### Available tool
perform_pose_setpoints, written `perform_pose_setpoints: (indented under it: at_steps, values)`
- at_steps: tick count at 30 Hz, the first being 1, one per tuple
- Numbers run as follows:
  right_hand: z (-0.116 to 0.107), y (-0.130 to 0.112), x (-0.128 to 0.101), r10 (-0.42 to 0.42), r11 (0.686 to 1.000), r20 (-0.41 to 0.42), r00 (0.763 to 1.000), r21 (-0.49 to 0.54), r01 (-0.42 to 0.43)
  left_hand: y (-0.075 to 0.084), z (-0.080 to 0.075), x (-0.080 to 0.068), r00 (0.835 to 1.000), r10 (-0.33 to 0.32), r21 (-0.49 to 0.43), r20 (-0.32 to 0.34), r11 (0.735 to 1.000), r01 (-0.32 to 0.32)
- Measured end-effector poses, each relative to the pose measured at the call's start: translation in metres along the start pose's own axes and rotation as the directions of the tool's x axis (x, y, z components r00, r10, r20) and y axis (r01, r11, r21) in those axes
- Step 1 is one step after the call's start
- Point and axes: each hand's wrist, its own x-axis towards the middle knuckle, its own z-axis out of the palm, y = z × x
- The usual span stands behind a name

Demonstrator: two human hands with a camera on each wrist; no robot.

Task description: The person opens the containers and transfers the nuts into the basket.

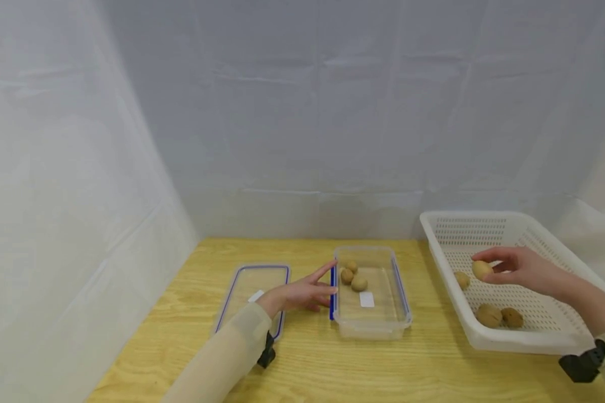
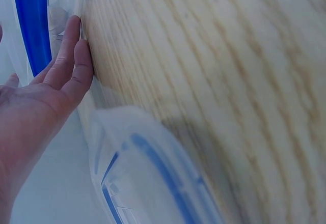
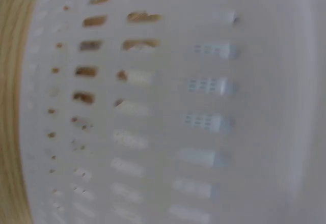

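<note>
A: Going from the left, what lies on the worktop (image 1: 312, 358)?

B: First the loose lid (image 1: 252, 291), blue-edged and flat on the wood. Just right of it is the left hand (image 1: 302, 292), fingers straight and spread, holding nothing, its fingertips against the left wall of the clear container (image 1: 372, 319). The left wrist view shows those fingers (image 2: 69, 61) laid along the blue-trimmed rim.

A: And inside the container?

B: Three small brown kiwifruit (image 1: 359, 283) huddled at its far end, touching or nearly so.

A: Then the right side?

B: A white perforated basket (image 1: 514, 336), with three more of the fruit lying in it. The right hand (image 1: 519, 268) hovers over it, thumb and fingers pinched round one kiwifruit (image 1: 482, 270), lifted clear of the basket floor. The right wrist view shows only blurred basket mesh.

A: So which step is this?

B: I'd judge a fruit is picked and the carry is in hand. The next move calls for a leftward sweep over the basket's rim, then a low release into the container's open near part while the left hand steadies it.
</note>
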Motion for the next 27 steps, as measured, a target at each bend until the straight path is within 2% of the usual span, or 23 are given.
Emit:
perform_pose_setpoints:
  at_steps: [7,21,27]
  values:
    - [0.001,0.023,-0.008,0.146,0.989,0.025,0.989,0.015,-0.146,0.001,-0.001,0.0,1.0,0.002,0.001,-0.002,1.0,-0.002]
    - [0.015,0.056,-0.016,0.204,0.978,0.129,0.97,0.017,-0.208,0.001,0.0,0.001,1.0,-0.002,0.003,0.004,1.0,0.002]
    - [0.021,0.065,-0.016,0.142,0.986,0.191,0.971,0.065,-0.156,0.003,0.0,0.001,1.0,-0.005,0.011,0.002,1.0,0.005]
